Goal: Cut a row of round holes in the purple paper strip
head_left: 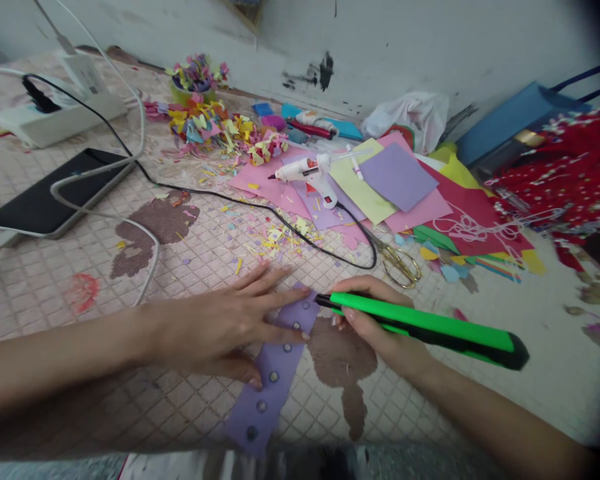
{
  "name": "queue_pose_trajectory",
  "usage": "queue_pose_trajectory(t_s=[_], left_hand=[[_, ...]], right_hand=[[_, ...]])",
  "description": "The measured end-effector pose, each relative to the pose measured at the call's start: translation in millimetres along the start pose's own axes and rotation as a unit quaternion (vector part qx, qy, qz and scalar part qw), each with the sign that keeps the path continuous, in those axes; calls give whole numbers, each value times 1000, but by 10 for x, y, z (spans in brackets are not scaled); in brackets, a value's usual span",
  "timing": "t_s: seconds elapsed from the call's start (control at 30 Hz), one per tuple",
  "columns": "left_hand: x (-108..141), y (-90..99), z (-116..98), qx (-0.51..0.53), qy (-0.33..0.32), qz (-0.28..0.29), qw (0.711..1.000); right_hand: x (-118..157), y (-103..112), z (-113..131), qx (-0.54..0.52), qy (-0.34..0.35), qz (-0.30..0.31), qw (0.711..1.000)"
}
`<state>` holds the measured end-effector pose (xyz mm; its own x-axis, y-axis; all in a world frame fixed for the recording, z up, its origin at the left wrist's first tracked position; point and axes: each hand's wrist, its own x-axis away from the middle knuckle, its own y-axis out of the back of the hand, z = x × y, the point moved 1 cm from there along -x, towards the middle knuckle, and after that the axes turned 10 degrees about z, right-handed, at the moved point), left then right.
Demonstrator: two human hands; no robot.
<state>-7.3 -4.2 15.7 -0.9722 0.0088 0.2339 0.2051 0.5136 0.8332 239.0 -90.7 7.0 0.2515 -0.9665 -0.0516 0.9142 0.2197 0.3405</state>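
Note:
A purple paper strip [275, 393] with a row of round marks lies slanted on the table near its front edge. My left hand [225, 323] rests on it with fingers spread, pressing it flat; some fingertips reach past the strip's right side. In my right hand [375, 313] is a green and black utility knife [430, 328], gripped near its front. The knife's dark tip points left, at the upper right end of the strip. Whether the blade touches the paper I cannot tell.
Behind my hands lie a white glue gun [307, 170], gold-handled scissors [401, 265] and coloured paper sheets [400, 175]. Paper flowers [220, 127] heap at the back. A black cord [220, 195] crosses the table. At left are a tablet [55, 193] and a power strip [60, 120].

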Motion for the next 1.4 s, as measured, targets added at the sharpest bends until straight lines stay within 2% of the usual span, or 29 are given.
queue_pose_trajectory(t_s=[0.1, 0.33, 0.6, 0.97, 1.17, 1.27, 1.4], left_hand=[[-20, -15, -35, -1, 14, 1, 1000], [-32, -27, -43, 4, 25, 10, 1000], [-30, -50, -27, 1, 11, -15, 1000], [-25, -25, -40, -10, 18, -7, 1000], [-29, -42, -44, -7, 18, -7, 1000], [-24, -76, -45, -13, 17, -13, 1000], [-24, -142, -52, -25, 22, -32, 999]], right_hand=[[1, -21, 15, 33, 5, 2, 999], [1, -54, -45, 30, 13, 5, 999], [-2, -61, -43, 58, 28, 7, 998], [1, -64, -44, 116, 27, 15, 993], [-22, -85, 41, 165, 84, 37, 982], [-18, -63, 69, 135, 79, 17, 987], [2, -8, 49, 51, 28, -38, 998]])
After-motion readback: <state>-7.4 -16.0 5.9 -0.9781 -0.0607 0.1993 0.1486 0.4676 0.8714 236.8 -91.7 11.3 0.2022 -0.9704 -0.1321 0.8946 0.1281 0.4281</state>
